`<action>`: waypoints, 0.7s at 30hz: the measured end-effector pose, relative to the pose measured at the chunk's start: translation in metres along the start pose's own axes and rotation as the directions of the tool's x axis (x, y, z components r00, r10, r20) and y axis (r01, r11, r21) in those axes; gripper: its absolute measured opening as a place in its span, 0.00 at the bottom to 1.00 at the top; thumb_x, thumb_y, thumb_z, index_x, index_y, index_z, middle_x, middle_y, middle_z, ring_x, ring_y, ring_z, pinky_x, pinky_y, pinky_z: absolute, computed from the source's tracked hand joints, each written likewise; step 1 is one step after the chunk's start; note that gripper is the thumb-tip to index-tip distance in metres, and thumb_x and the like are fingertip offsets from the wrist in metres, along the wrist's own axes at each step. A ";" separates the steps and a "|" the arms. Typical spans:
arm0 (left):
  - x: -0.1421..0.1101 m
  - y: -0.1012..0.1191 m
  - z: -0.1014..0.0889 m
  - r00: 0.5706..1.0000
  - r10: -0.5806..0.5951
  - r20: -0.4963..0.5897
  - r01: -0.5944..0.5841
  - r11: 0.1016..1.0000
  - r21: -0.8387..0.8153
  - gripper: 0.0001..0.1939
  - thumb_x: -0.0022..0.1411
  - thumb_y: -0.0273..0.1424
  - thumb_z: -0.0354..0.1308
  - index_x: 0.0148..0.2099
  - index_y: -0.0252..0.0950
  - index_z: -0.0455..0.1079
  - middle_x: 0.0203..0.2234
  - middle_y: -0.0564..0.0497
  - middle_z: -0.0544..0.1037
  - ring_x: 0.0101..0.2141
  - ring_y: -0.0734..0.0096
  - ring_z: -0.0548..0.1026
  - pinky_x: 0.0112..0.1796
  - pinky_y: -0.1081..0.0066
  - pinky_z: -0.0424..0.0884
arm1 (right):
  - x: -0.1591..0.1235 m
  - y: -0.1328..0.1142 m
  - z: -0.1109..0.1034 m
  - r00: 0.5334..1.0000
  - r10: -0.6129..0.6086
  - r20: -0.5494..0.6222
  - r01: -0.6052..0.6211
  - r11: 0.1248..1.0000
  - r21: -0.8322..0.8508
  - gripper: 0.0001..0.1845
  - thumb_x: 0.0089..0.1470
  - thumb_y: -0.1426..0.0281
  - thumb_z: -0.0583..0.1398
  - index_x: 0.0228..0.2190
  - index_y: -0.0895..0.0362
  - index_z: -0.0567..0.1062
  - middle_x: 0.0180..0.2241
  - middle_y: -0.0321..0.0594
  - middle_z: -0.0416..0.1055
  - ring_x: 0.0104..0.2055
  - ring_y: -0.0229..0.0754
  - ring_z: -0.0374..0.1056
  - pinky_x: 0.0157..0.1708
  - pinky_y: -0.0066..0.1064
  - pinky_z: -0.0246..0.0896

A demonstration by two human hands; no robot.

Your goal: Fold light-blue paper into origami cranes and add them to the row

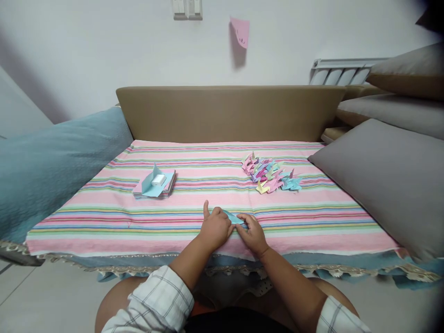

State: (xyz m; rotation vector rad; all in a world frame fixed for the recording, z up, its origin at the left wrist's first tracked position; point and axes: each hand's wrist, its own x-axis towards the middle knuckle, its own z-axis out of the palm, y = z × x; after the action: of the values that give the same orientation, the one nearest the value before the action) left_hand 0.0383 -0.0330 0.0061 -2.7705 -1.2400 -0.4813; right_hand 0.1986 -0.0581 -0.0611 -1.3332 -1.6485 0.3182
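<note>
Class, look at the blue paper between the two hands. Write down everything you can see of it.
The blue paper is pale, thin-looking and folded, its visible part narrowing towards the right. It is low over the striped cloth, near the cloth's front edge. The left hand covers its left part; the right hand is at its other end. The covered folds are hidden.
</note>
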 end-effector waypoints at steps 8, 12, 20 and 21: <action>0.004 -0.001 0.002 1.000 -0.008 0.013 0.007 0.998 0.062 0.07 0.55 0.36 0.59 0.28 0.40 0.75 0.25 0.50 0.77 0.40 0.59 0.68 0.55 0.37 0.32 | -0.001 0.001 0.001 0.999 -0.001 -0.049 0.000 1.000 -0.020 0.12 0.51 0.66 0.56 0.39 0.56 0.71 0.37 0.42 0.72 0.41 0.45 0.66 0.43 0.38 0.63; 0.004 -0.001 0.003 1.000 -0.008 0.007 0.007 0.998 0.066 0.07 0.54 0.36 0.60 0.28 0.40 0.75 0.26 0.50 0.77 0.40 0.59 0.68 0.54 0.36 0.33 | 0.000 0.001 0.002 0.999 0.016 -0.037 -0.017 1.000 -0.017 0.12 0.52 0.64 0.57 0.38 0.56 0.71 0.35 0.42 0.72 0.40 0.44 0.66 0.41 0.37 0.63; 0.002 -0.001 0.002 0.999 -0.010 -0.038 0.012 0.999 0.038 0.13 0.58 0.38 0.56 0.27 0.38 0.74 0.25 0.49 0.77 0.39 0.60 0.69 0.55 0.36 0.32 | 0.002 0.001 0.003 0.999 0.028 -0.034 -0.029 0.999 -0.035 0.11 0.51 0.66 0.57 0.37 0.55 0.72 0.35 0.41 0.73 0.39 0.44 0.66 0.40 0.36 0.63; 0.002 -0.001 0.002 0.999 -0.015 -0.044 0.017 0.999 0.035 0.13 0.59 0.38 0.55 0.27 0.38 0.73 0.25 0.50 0.77 0.39 0.60 0.69 0.54 0.37 0.32 | 0.002 0.000 0.003 0.999 0.031 -0.033 -0.032 0.999 -0.039 0.10 0.51 0.66 0.57 0.37 0.55 0.72 0.35 0.41 0.73 0.39 0.44 0.66 0.40 0.35 0.63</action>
State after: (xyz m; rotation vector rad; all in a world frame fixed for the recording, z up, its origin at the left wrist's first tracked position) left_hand 0.0392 -0.0304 0.0046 -2.7077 -1.2498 -0.5137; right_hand 0.1967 -0.0554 -0.0620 -1.3878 -1.6162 0.2827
